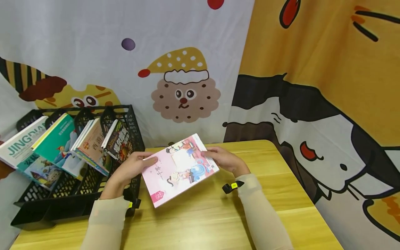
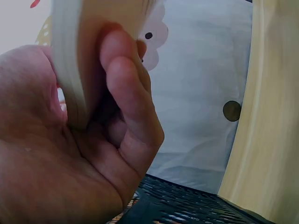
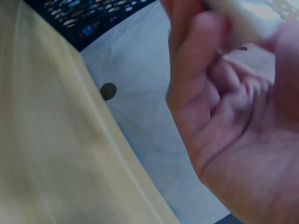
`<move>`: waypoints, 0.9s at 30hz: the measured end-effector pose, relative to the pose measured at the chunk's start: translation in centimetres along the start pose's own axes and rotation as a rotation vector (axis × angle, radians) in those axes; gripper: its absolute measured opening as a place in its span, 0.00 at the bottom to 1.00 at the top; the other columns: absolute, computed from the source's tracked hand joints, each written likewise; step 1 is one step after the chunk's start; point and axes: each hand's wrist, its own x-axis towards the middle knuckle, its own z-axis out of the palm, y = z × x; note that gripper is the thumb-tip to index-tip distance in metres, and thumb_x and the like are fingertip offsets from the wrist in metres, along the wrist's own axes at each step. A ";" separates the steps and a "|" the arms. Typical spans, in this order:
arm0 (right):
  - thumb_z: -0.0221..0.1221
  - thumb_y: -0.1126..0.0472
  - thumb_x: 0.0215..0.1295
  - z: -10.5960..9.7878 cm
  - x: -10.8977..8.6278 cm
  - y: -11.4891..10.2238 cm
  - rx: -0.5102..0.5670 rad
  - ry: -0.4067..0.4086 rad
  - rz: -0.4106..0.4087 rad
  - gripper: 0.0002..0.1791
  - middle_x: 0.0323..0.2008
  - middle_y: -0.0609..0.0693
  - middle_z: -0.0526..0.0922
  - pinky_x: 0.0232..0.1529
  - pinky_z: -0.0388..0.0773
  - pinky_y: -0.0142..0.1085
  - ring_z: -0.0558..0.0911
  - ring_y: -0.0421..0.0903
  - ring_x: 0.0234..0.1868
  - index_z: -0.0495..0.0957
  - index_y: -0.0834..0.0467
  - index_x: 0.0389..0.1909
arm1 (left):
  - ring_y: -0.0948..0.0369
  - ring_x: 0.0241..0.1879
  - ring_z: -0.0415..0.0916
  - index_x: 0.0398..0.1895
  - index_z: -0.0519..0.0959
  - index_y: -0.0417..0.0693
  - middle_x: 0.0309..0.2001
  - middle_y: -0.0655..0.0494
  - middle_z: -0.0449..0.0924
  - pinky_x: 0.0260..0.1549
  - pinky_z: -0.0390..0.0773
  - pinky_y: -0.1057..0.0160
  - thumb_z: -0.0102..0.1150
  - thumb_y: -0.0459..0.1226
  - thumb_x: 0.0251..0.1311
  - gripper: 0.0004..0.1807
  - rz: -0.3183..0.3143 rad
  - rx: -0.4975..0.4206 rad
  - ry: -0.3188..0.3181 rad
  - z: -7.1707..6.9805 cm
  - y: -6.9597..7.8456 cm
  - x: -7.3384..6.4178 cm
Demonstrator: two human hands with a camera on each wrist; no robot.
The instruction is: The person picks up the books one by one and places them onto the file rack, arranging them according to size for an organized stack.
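A pink book with cartoon figures on its cover is held tilted over the table, cover up, between both hands. My left hand grips its left edge, thumb on the cover; in the left wrist view the curled fingers press the underside of the thick book. At the upper right edge my right hand pinches the book, thumb on the cover. The right wrist view shows that hand with its fingers bent under a blurred corner of the book.
To the left stands a black divided basket of slanted books, among them a green book, a tan book and a dark book. The wooden table meets a cartoon-printed curtain at the back.
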 end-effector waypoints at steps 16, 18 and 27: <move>0.58 0.52 0.85 1.3 0.3 -1.2 0.136 0.183 -0.080 0.24 0.44 0.50 0.93 0.43 0.91 0.37 0.92 0.44 0.42 0.80 0.66 0.66 | 0.56 0.37 0.90 0.83 0.65 0.37 0.43 0.48 0.89 0.40 0.90 0.58 0.47 0.66 0.82 0.47 -0.122 0.037 0.129 0.6 0.8 0.3; 0.57 0.50 0.86 1.4 0.5 -1.2 0.145 0.192 -0.077 0.26 0.45 0.50 0.92 0.45 0.91 0.37 0.92 0.44 0.43 0.78 0.67 0.68 | 0.55 0.36 0.90 0.85 0.63 0.37 0.43 0.48 0.89 0.40 0.90 0.57 0.45 0.61 0.86 0.42 -0.087 0.028 0.108 0.7 0.9 0.2; 0.52 0.43 0.89 1.5 0.8 -0.3 0.118 0.093 -0.096 0.27 0.40 0.53 0.94 0.29 0.88 0.37 0.92 0.46 0.33 0.87 0.62 0.53 | 0.61 0.34 0.83 0.83 0.69 0.43 0.47 0.44 0.87 0.35 0.83 0.61 0.43 0.52 0.89 0.31 -0.070 0.047 0.271 0.4 0.4 0.3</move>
